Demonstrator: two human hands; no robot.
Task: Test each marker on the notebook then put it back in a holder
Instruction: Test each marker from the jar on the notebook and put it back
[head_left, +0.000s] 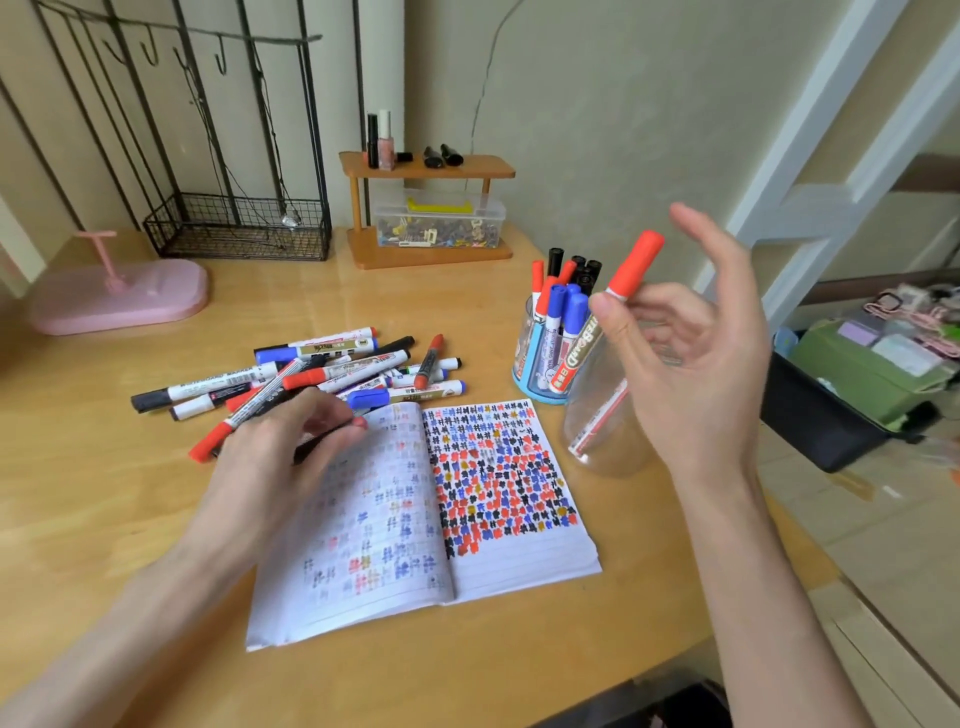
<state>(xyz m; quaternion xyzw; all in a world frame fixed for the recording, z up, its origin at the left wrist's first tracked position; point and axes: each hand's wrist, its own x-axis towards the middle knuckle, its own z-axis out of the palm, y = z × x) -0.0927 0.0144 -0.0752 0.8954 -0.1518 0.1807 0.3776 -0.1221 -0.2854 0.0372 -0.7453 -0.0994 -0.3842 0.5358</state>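
Observation:
An open lined notebook (519, 561) lies on the wooden desk, its right page filled with red, blue, black and yellow test marks. My left hand (275, 467) rests over the left page and grips a red-capped marker (244, 410) that points back left. My right hand (696, 364) is raised above the holders. Its thumb and a finger pinch a red marker (636, 265), cap up, while the other fingers are spread. A blue holder (535, 389) holds several markers. Beside it, a clear holder (613, 457) has one red marker inside. Loose markers are piled (343, 369) behind the notebook.
A pink stand (119, 299) sits at the far left, with a black wire basket (239, 228) behind it. A small wooden shelf (431, 249) carries a clear box of clips. A black bin (821, 421) stands off the desk's right edge.

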